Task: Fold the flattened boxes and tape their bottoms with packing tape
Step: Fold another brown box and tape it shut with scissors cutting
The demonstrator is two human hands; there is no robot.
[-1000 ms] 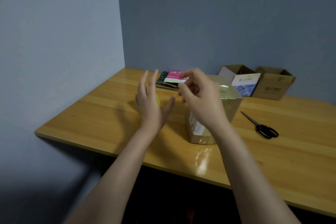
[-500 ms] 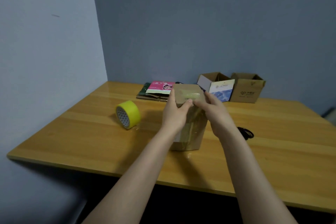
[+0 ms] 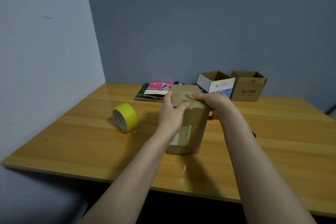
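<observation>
Wooden worktop [image 3: 81, 147], beneath both hands. Brown cardboard box [image 3: 196, 129], upright on worktop, between the hands, tape across its top. Plain open box [image 3: 248, 88] and printed open box [image 3: 218, 85], beyond the right hand, by the wall. Stack of flattened boxes [image 3: 154, 91], beyond the left hand. Left hand [image 3: 171, 114], wrapped round box's upper left corner, thumb along top edge. Right hand [image 3: 216, 102], fingers straight, pressing flat on box top. Yellow tape roll [image 3: 125, 117], on edge, left of the left hand, apart.
</observation>
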